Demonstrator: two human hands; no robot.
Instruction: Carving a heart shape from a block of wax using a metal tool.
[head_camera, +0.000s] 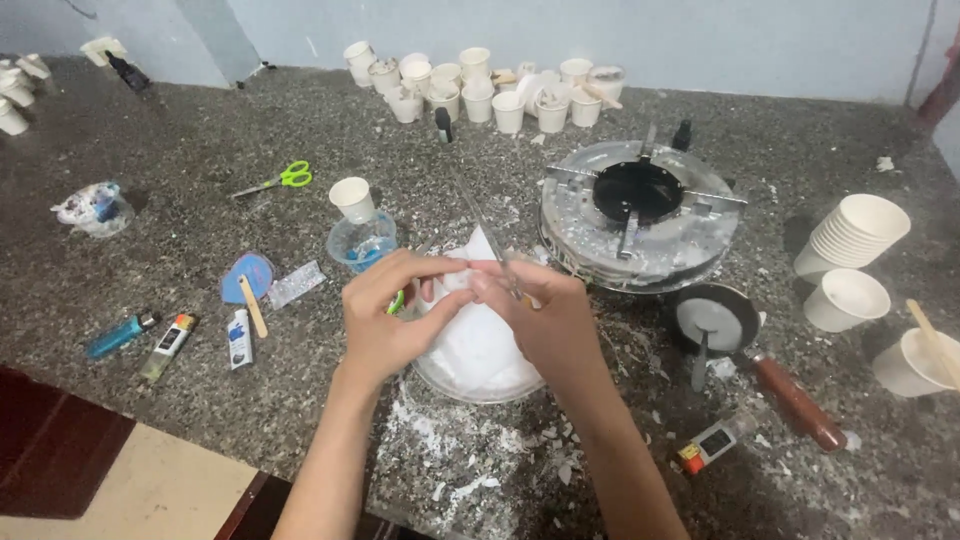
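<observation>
Over the bowl of white wax (478, 350) on the counter (200, 220), just left of the burner (640, 215), my left hand (385, 320) pinches its rim; my right hand (545, 320) grips a thin metal rod (480, 225), best kept steady and centred.

Green-handled scissors (285, 179), a blue lighter (118, 334), stacked paper cups (855, 232) and a gas stove (640, 215) sit on the counter (180, 140).
</observation>
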